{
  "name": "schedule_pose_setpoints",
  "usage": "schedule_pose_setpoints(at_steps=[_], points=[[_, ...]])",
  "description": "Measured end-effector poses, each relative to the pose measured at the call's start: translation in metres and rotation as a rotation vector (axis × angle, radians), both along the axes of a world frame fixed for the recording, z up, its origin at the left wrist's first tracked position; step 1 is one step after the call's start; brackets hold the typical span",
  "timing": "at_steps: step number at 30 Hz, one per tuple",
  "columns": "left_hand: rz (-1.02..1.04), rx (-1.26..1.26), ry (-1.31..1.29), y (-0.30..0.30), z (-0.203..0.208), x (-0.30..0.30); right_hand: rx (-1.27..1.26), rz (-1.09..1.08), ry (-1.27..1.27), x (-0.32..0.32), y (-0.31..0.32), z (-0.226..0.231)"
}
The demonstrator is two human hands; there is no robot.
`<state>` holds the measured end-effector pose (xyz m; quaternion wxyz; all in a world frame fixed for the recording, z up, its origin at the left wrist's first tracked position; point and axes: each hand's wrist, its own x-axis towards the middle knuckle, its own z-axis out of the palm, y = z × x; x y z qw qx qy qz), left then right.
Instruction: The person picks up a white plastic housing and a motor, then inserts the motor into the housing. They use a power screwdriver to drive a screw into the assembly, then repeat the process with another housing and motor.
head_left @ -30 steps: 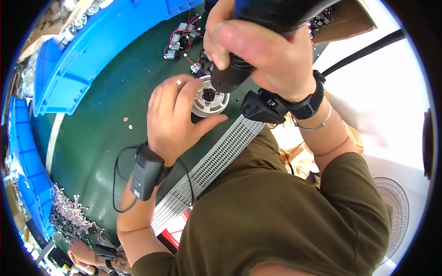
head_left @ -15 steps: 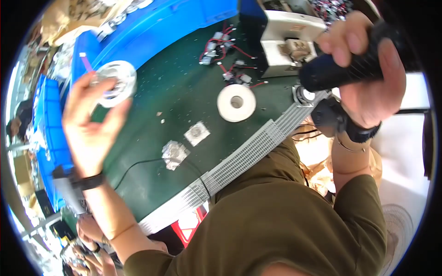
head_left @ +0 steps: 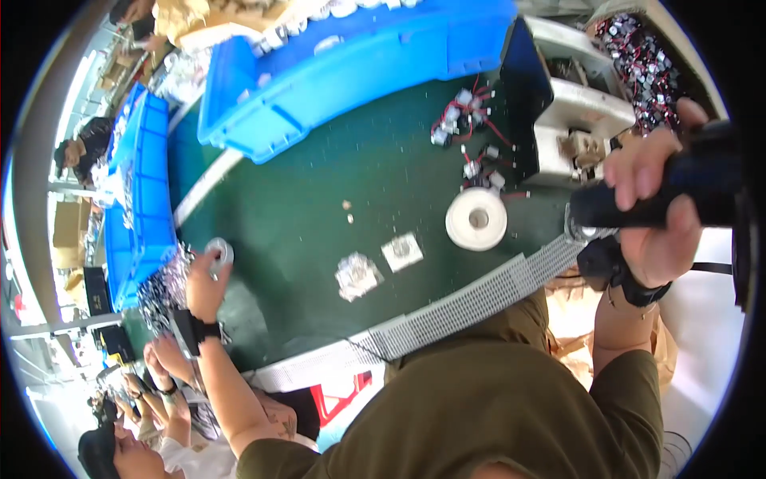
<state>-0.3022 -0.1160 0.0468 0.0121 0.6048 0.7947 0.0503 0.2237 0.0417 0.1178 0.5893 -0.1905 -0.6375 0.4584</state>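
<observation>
The left hand [head_left: 207, 291] pinches a round, pale plastic part [head_left: 224, 247] at its fingertips, beside a heap of cables [head_left: 159, 293]. The right hand [head_left: 661, 241] clasps a black cylindrical tool [head_left: 691, 180]; left of it, a white disc [head_left: 462, 229] lies on the worktop [head_left: 295, 231].

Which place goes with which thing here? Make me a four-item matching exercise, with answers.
1. left hand
2. right hand
3. white disc with a central hole
4. perforated strip

A. along the near edge of the green tabletop
B. around a black cylindrical tool
C. at a pale ring-shaped part
D. beside red-wired parts

Pairs: 1-C, 2-B, 3-D, 4-A
</observation>
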Motion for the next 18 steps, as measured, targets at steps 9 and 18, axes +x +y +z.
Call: schedule_pose_setpoints(at_steps=[9,18], points=[[-0.279,0.523,-0.415,0.158,0.143,0.122,-0.054,-0.151,0.026,-0.008,-0.005,0.005],[-0.407,-0.085,0.838,0.381,0.016,-0.115,-0.048,-0.119,0.123,-0.005,0.007,0.007]])
